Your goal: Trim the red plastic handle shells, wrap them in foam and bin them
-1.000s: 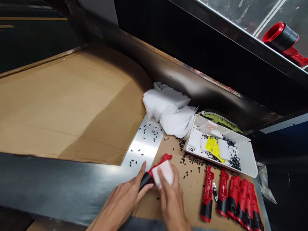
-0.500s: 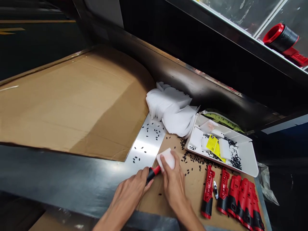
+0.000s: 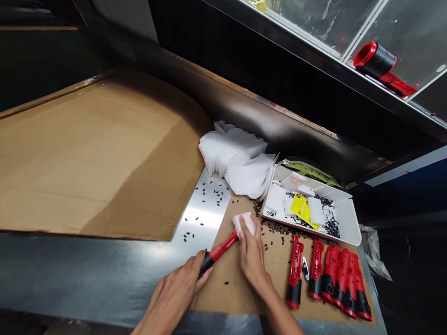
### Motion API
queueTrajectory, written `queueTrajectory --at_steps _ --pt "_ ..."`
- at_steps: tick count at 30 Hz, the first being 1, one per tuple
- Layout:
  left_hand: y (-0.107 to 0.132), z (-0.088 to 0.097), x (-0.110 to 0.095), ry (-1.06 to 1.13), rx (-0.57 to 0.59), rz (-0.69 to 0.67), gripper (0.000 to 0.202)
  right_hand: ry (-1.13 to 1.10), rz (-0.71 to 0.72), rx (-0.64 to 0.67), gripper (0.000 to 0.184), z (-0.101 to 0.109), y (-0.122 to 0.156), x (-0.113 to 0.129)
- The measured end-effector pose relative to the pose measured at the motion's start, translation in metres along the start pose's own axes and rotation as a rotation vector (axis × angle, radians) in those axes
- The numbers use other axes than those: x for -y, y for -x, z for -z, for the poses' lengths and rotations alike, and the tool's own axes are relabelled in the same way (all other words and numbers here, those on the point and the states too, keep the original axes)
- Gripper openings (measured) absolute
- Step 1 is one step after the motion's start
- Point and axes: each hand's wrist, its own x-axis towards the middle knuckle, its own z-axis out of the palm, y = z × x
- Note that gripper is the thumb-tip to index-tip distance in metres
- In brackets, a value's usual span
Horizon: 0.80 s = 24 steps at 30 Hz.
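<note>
My left hand is closed round the black end of a red and black plastic tool housing, which slants up and away to the right. Pinched in the fingers of my right hand is a white sponge-like pad, folded round the housing's far red tip, which it hides. Further right, several similar red and black housings lie side by side on brown cardboard. A small silver and black clip-like tool sits between two of them.
A white tray holds white pads, a yellow label and small black pieces; more pieces are scattered around it. White sheets are piled behind. Large cardboard covers the left. Another red and black part stands on the glass shelf.
The white pad has slid outward along the housing to its tip, baring more of the red section. My hands are further apart, and the camera view has shifted slightly.
</note>
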Motion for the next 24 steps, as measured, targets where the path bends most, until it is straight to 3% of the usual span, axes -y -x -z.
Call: queueTrajectory --at_steps 4,7,10,13,18,24 --pt "0.000 0.006 0.007 0.040 0.038 -0.007 0.041 0.023 -0.018 -0.022 0.048 -0.002 -0.003 -0.006" --pt "-0.009 0.013 0.017 0.345 0.076 -0.037 0.042 0.089 0.011 0.013 0.051 -0.001 -0.009 -0.007" --pt "-0.023 0.018 0.028 0.809 0.174 -0.026 0.069 0.114 0.037 0.048 0.051 0.001 -0.013 -0.006" --pt "-0.032 0.022 0.031 1.084 0.331 0.053 0.098 0.098 0.057 0.071 0.053 0.001 -0.012 -0.004" --pt "-0.028 0.033 0.022 1.213 0.326 0.095 0.094 0.122 -0.043 0.004 0.058 -0.013 -0.001 0.002" --pt "-0.024 0.040 0.016 1.365 0.338 0.246 0.090 0.075 0.030 0.038 0.062 -0.023 0.009 0.014"
